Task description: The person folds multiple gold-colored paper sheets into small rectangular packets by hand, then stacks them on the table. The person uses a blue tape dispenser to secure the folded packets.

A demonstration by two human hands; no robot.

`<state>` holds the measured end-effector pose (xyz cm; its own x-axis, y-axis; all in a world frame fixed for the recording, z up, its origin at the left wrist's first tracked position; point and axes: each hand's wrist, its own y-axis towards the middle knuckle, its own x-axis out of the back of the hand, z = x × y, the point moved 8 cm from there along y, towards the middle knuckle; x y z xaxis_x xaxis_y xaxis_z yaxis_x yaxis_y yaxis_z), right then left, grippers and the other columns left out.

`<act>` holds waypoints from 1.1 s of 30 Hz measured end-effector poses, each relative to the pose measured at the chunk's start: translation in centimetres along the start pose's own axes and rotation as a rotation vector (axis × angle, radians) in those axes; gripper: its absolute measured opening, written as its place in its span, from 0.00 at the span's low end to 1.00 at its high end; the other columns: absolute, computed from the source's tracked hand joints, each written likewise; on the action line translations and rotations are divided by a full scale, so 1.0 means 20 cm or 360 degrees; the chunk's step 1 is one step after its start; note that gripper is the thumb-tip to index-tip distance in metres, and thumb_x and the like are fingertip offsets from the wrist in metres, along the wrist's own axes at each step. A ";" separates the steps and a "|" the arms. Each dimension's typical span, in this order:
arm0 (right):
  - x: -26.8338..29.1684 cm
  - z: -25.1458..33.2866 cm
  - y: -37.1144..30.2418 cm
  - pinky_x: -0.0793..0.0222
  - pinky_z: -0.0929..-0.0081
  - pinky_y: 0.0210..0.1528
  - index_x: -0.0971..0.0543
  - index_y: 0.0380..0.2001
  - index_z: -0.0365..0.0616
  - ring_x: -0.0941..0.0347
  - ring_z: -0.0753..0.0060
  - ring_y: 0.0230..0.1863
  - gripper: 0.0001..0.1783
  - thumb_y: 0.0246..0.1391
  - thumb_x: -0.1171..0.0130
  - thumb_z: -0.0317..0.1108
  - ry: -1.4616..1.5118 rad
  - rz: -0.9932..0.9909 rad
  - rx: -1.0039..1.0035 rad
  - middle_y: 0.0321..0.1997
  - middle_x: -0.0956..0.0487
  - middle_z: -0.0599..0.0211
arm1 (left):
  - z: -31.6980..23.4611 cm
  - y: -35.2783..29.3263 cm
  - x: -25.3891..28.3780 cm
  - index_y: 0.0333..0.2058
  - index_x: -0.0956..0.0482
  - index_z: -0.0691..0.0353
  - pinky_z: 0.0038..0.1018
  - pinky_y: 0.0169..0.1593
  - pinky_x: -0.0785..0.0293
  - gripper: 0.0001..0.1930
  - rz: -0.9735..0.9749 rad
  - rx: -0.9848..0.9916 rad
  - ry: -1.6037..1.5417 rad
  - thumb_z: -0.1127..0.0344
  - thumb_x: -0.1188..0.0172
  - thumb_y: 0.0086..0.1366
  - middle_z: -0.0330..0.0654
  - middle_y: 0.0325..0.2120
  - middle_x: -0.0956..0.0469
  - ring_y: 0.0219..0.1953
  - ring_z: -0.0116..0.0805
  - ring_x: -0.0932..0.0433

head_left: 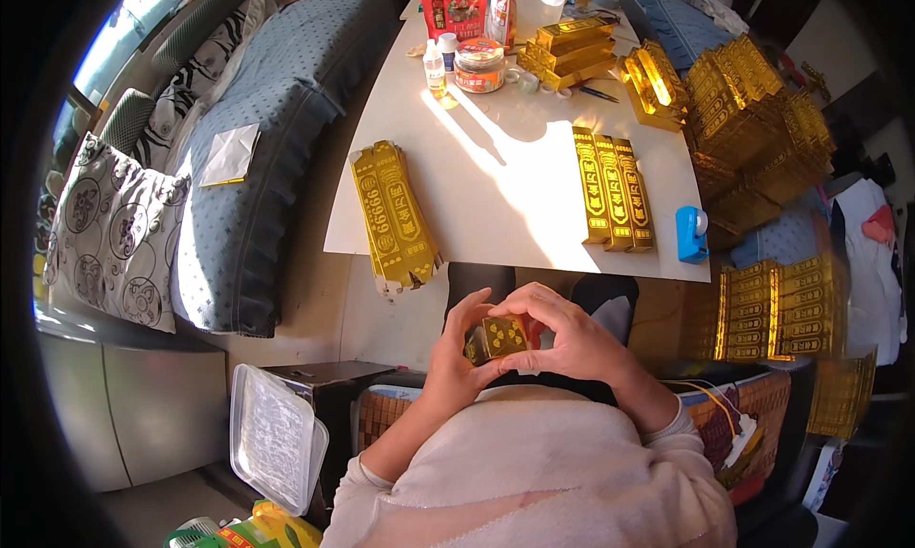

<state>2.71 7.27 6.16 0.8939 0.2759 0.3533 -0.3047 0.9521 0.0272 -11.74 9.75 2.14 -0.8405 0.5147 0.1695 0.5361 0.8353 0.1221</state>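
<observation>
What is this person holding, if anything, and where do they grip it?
A gold box, held between the left hand and right hand, fingers around the end facing the camera; its other end is hidden.

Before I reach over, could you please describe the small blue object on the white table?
Find the large white table. At its near right corner, just right of side-by-side shiny gold boxes, sits a stubby blue object with a pale side piece. Its blue colour sets it apart from those long boxes.
</observation>
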 end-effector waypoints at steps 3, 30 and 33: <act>0.22 0.07 -0.06 0.23 0.79 0.43 0.22 0.52 0.43 0.22 0.77 0.45 0.28 0.49 0.22 0.33 -0.0064 -0.0436 0.0064 0.50 0.24 0.68 | -0.08 0.02 0.02 0.68 0.40 0.65 0.39 0.68 0.34 0.46 -0.0099 -0.0370 0.0265 0.61 0.22 0.57 0.49 0.62 0.29 0.63 0.44 0.27; 0.38 -0.59 -0.07 0.28 0.52 0.53 0.29 0.58 0.45 0.28 0.49 0.53 0.37 0.51 0.26 0.51 -0.1355 -0.1591 -0.0370 0.50 0.25 0.57 | 0.08 0.17 0.33 0.51 0.21 0.64 0.32 0.56 0.27 0.14 -0.0586 -0.0233 0.0542 0.78 0.38 0.67 0.44 0.48 0.19 0.51 0.38 0.21; 0.40 -0.64 -0.02 0.29 0.52 0.54 0.29 0.58 0.44 0.28 0.48 0.53 0.39 0.50 0.26 0.53 -0.1331 -0.1484 -0.0490 0.51 0.27 0.56 | 0.09 0.18 0.32 0.50 0.21 0.64 0.32 0.55 0.27 0.14 -0.0556 -0.0204 0.0566 0.79 0.38 0.66 0.45 0.47 0.20 0.51 0.40 0.21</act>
<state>14.21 10.82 -3.00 0.2163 -0.5656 0.7958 0.5080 0.7613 0.4030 -15.27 16.45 1.89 -0.9042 0.0929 0.4168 0.2523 0.9037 0.3459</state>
